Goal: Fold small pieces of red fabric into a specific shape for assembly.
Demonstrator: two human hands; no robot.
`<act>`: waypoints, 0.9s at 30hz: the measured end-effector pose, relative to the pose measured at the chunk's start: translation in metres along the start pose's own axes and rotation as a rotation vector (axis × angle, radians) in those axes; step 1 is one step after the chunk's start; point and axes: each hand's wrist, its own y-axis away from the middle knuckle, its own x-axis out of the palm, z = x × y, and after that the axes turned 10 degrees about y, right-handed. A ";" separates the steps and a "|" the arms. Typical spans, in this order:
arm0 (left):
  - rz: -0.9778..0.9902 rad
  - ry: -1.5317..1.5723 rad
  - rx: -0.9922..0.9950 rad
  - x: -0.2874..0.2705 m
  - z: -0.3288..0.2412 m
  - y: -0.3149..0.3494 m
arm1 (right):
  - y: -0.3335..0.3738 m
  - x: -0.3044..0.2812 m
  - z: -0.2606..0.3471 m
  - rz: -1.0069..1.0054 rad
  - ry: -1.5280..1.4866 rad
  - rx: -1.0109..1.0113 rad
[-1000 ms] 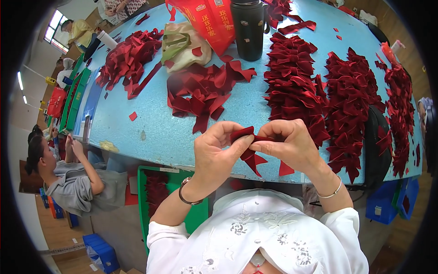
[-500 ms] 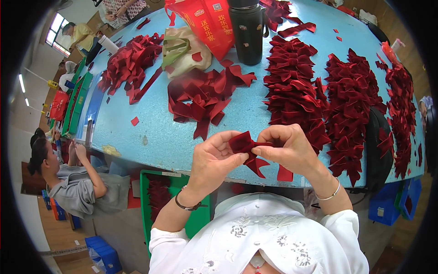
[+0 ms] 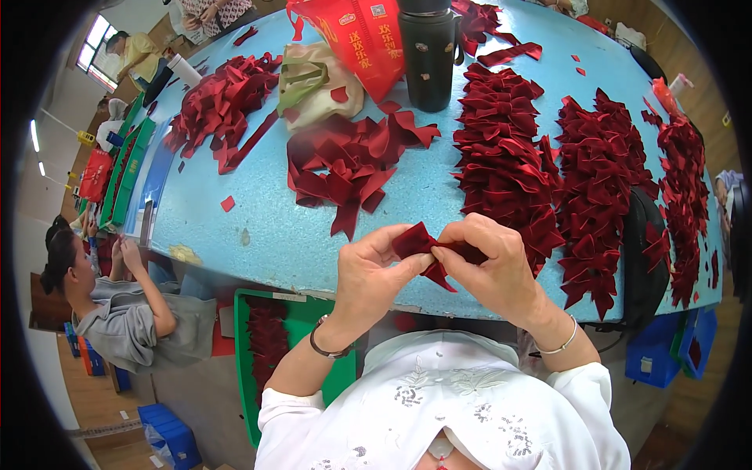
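Note:
A dark red velvet ribbon bow (image 3: 413,241) is held between my two hands, above the near edge of the table. My left hand (image 3: 374,269) pinches its left loop between thumb and fingers. The thumb and fingertips of my right hand (image 3: 492,262) close on the bow at its middle, and they cover much of its right side. One pointed tail hangs below the fingers. Beyond my hands lies a loose heap of red ribbon pieces (image 3: 345,168). To the right of it, finished-looking bows (image 3: 501,149) are stacked in a long, dense row.
More bow rows (image 3: 599,196) fill the table's right side, beside a black bag (image 3: 644,258). A dark bottle (image 3: 428,63), a red bag (image 3: 356,39) and a cloth bag (image 3: 321,86) stand at the back. A green crate (image 3: 301,313) sits below the table edge. A person (image 3: 129,301) works at left.
My right fingers have curled in closer over the bow's middle, hiding more of its right side. The red ribbon end that hung below my right hand no longer shows.

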 end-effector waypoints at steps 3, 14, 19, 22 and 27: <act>0.031 0.047 -0.118 -0.003 0.005 -0.006 | 0.000 0.003 -0.002 -0.020 0.062 -0.063; -0.149 0.234 0.135 0.003 0.037 -0.019 | 0.006 0.011 0.026 -0.097 0.426 -0.230; -0.013 0.744 -0.050 0.001 0.026 -0.027 | 0.021 0.002 0.036 0.026 0.309 -0.395; 0.033 0.785 -0.063 -0.005 0.027 -0.026 | 0.015 -0.020 0.028 -0.246 0.264 -0.136; 0.104 0.832 -0.083 -0.003 0.028 -0.025 | -0.008 -0.020 0.032 -0.262 0.347 -0.326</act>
